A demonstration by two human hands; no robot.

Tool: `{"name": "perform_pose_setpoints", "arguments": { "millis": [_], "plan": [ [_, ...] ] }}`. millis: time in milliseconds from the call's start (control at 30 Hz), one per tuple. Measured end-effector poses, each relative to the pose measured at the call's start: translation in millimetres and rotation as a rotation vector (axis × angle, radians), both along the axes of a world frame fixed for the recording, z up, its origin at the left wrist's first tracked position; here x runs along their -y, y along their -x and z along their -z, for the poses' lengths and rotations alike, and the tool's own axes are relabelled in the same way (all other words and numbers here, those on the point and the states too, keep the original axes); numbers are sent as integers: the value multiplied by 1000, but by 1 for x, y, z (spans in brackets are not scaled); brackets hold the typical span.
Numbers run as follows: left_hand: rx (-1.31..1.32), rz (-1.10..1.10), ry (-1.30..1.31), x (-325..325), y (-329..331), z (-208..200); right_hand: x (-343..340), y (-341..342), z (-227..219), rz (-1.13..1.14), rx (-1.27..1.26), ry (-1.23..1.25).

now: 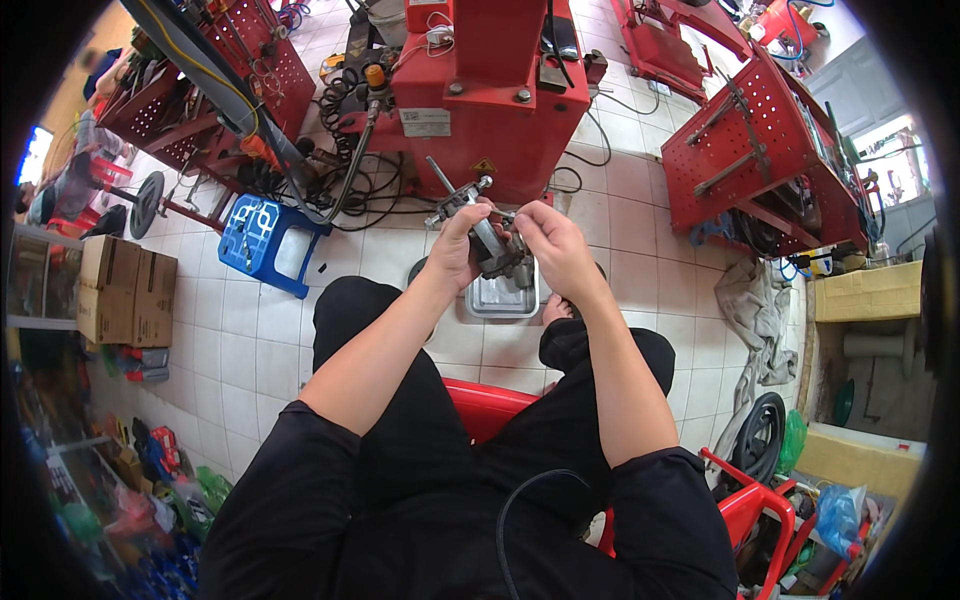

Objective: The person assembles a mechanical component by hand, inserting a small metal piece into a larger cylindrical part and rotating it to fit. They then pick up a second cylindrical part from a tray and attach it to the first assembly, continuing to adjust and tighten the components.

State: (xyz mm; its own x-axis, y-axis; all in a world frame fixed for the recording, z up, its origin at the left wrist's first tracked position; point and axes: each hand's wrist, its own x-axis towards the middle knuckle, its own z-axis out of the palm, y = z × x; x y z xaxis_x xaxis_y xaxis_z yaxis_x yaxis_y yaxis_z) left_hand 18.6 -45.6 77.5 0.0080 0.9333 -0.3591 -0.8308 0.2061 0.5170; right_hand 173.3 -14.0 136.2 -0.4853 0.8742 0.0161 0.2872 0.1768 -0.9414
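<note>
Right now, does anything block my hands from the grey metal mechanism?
Nothing visible: the left hand holds the metal mechanism, and the right hand is at its right. The grey rectangular tray sits below, not between.

Dressed in black from shoulder to ankle, the worker on my head-camera feed wears a loose, short-sleeved top [420, 555], its left sleeve [275, 480] and right sleeve [672, 515] both wide and ending in plain hems near the elbows. I see bare forearms below them, running to an ungloved left hand [457, 250] and right hand [560, 250]. Black trousers [385, 400] match the top so closely that the two nearly merge at the lap. A thin, dark cord [503, 525] arcs across the front; part of a foot [557, 309] shows, its footwear too small for me to make out.
</note>
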Motion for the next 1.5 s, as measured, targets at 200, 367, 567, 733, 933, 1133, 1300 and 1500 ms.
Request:
{"name": "perform_pose_setpoints", "arguments": {
  "millis": [200, 367, 567, 733, 933, 1133, 1300, 1500],
  "plan": [
    [37, 27, -49, 1, -1, -8, -1, 0, 0, 57, 18, 58],
    [-90, 143, 1, -1, 4, -7, -2, -2, 2, 78, 73, 37],
    [-129, 101, -29, 1, -1, -4, -5, -7, 2, 57, 132, -10],
    [42, 152, -56, 0, 4, -13, -9, -12, 7, 46, 75, 0],
    [-14, 49, -49, 0, -5, -5, -15, -15, 3, 32, 11, 106],
    [77, 172, -107, 2, 2, -14, -19, -17, 10, 100, -63, 145],
    [84, 115, -91, 3, -5, -20, -19, -21, 6, 41, -89, 221],
    [158, 142, -117, 3, 1, -8, -22, -13, 14, 176, -190, 202]
  ]
}}
